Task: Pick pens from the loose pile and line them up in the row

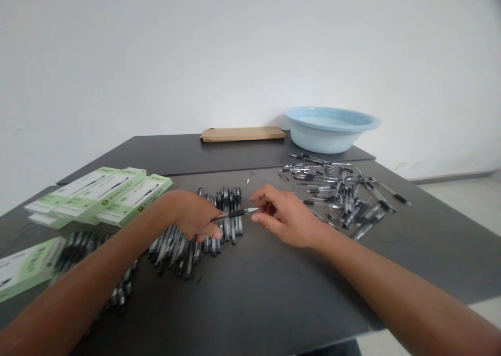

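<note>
A gel pen (235,214) with a clear barrel and black grip lies across my left hand (198,216). That hand is closed on its rear part, and the silvery tip points right. My right hand (287,216) is at the tip, its fingers curled and its thumb and forefinger apart around it. Contact with the tip cannot be made out. Beneath and beside my left hand lies a row of capped pens (178,249), partly hidden by the hand. To the right of my right hand is a loose heap of uncapped pens (344,194).
Green and white pen boxes (135,199) are stacked at the left, with another box (27,267) nearer. More capped pens (84,244) lie partly behind my left forearm. At the back are a flat cardboard piece (242,133) and a blue basin (329,137). Small bits (248,180) dot the dark table (250,304).
</note>
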The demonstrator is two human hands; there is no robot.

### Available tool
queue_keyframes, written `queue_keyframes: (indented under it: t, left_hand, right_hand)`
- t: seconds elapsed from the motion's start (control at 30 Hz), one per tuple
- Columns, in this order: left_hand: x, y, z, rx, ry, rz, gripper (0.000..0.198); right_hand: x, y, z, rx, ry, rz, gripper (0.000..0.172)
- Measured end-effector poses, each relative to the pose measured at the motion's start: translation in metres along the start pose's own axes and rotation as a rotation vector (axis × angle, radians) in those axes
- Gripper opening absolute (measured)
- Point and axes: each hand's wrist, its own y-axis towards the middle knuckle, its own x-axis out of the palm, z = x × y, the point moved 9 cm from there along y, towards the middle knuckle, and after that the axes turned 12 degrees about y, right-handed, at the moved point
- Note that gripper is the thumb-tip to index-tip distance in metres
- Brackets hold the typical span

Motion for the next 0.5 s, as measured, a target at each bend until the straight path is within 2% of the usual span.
queue_keyframes:
  t: [0.13, 0.3, 0.5]
  left_hand:
    - [-0.001, -0.001, 0.001, -0.003, 0.031, 0.003, 0.023]
    - [-0.001, -0.001, 0.002, -0.010, 0.003, -0.002, 0.020]
    - [0.000, 0.000, 0.003, 0.001, 0.001, -0.011, 0.019]
  right_hand:
    - [-0.004, -0.001, -0.006, -0.047, -0.034, 0.024, 0.025]
    - [0.001, -0.001, -0.014, -0.101, -0.096, -0.015, 0.015]
    - [0.003, 0.000, -0.014, -0.107, -0.115, -0.017, 0.009]
